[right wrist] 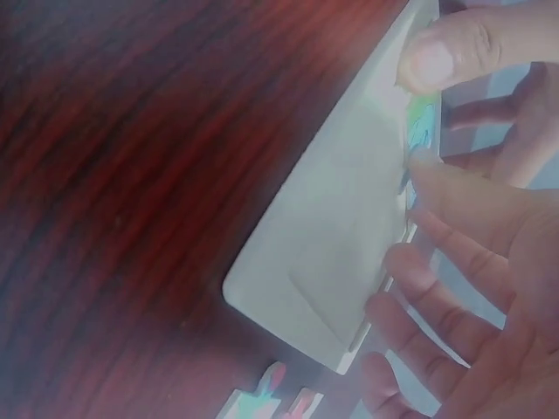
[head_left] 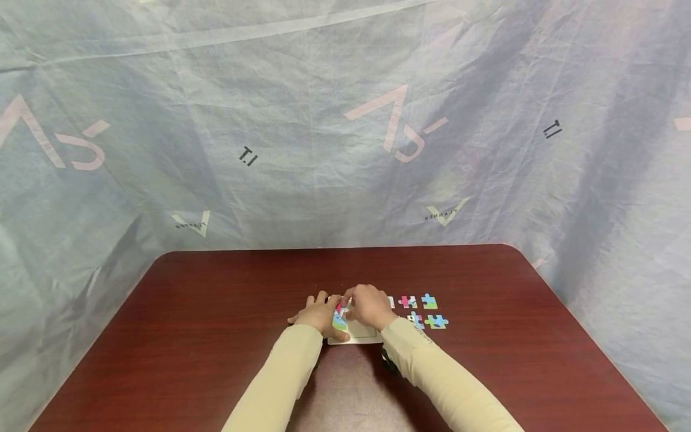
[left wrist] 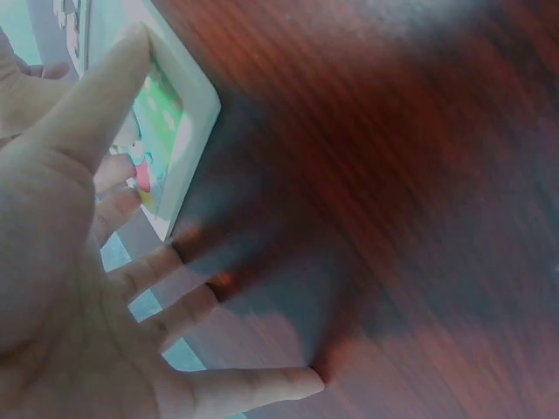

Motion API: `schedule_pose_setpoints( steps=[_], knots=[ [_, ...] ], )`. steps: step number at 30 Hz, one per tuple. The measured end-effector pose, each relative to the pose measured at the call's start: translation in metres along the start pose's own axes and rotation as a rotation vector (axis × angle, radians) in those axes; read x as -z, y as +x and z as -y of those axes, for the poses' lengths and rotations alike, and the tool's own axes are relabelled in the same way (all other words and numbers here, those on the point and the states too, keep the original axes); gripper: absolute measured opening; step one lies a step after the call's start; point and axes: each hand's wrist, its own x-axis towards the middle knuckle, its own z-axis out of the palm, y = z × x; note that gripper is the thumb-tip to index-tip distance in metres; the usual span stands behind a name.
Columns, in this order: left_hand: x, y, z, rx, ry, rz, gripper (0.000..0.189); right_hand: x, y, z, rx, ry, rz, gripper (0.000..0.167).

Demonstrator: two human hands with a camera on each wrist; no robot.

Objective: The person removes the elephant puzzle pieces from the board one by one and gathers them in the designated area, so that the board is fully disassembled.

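A shallow white puzzle tray (head_left: 363, 330) lies on the table, with joined picture pieces (head_left: 339, 321) along its left side and bare board to their right. My left hand (head_left: 317, 317) rests at the tray's left side, fingers spread. Its thumb lies over the near left corner, across the tray's rim (left wrist: 199, 118) in the left wrist view. Over the tray is my right hand (head_left: 371, 307), its thumb touching the edge of the fitted pieces (right wrist: 423, 127). The other right fingers bend loosely near the tray's far edge; whether they touch a piece is hidden.
Right of the tray lie several loose jigsaw pieces, among them a blue-green corner piece (head_left: 429, 301), a pink-and-white piece (head_left: 408, 302) and a blue-green piece (head_left: 437, 322). The dark red table (head_left: 216, 312) ends at a printed grey cloth (head_left: 302, 180).
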Motion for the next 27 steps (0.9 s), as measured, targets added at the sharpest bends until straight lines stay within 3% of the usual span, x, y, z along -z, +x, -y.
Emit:
schedule_pose_setpoints(
  steps=[12,20,27],
  knots=[
    [0.009,-0.007,0.001,-0.041,0.047,-0.011,0.085,0.000,0.001,-0.002,-0.004,0.002,0.021,0.020],
    [0.008,-0.003,0.006,0.014,0.109,-0.039,0.092,0.001,-0.001,-0.002,0.012,0.019,0.014,0.018],
    [0.006,-0.002,0.011,0.038,0.046,-0.021,0.090,0.001,-0.001,-0.003,0.017,0.043,0.016,0.018]
  ],
)
